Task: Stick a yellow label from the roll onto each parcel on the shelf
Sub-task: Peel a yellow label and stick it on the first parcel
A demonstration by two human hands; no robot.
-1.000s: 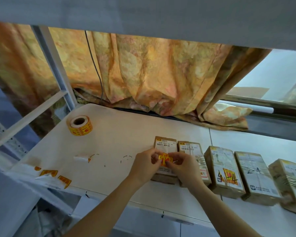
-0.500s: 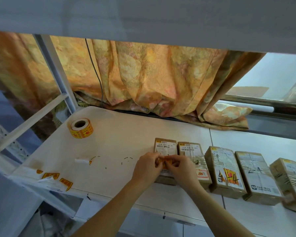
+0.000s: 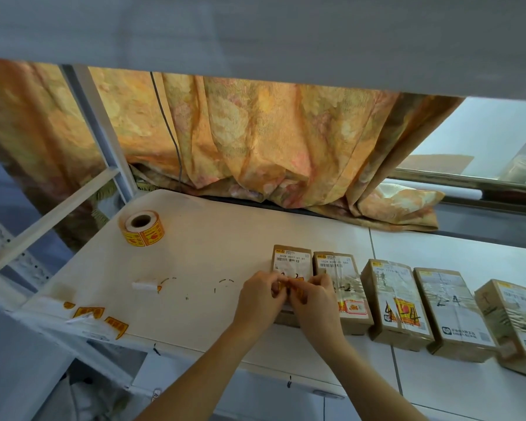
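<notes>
Your left hand (image 3: 260,294) and right hand (image 3: 316,302) are bare; no gloves, rings or watch show on the parts in view; both forearms are uncovered from wrist to the lower edge of the frame, with no sleeve or cuff visible; the fingers are slender, nails too small to make out.

This looks like a small parcel sorting or pickup corner set up in an ordinary room. A white metal rack shelf (image 3: 213,268) holds a row of brown parcels (image 3: 398,302) with printed shipping slips and handwritten codes, and a roll of yellow labels (image 3: 142,228) lies at the far left. Behind hangs a flowered orange curtain (image 3: 255,138) beside a window (image 3: 480,141) at the far right.
</notes>
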